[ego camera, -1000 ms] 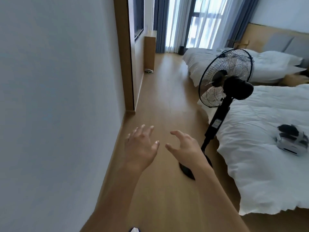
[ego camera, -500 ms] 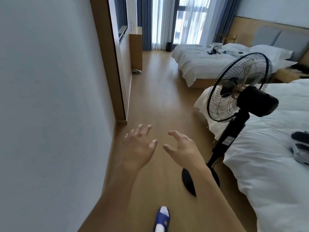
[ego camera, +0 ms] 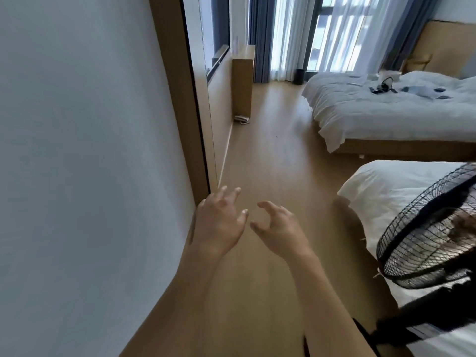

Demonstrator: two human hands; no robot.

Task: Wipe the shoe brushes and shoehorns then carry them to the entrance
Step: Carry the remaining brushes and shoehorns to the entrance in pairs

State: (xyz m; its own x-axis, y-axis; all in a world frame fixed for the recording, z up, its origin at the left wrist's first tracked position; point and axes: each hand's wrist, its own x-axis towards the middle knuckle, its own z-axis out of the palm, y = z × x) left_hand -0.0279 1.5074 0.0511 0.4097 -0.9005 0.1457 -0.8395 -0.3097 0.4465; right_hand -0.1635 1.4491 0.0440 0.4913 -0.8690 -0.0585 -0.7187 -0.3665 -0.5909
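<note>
No shoe brush or shoehorn shows in the head view. My left hand (ego camera: 219, 222) is stretched out in front of me over the wooden floor, close to the white wall, with its fingers spread and holding nothing. Just to its right, my right hand (ego camera: 280, 228) is held out too, its fingers loosely curved and empty. The two hands are a small gap apart.
A white wall (ego camera: 90, 176) runs along my left, ending at a wooden frame (ego camera: 177, 94). A black standing fan (ego camera: 427, 238) is close at my right in front of a white bed (ego camera: 386, 186). A second bed (ego camera: 386, 109) with small items lies farther on. A wooden cabinet (ego camera: 242, 81) stands by the curtains.
The view has moved forward along the floor. The fan has slid to the right edge and looks nearer. Both hands stay held out and empty.
</note>
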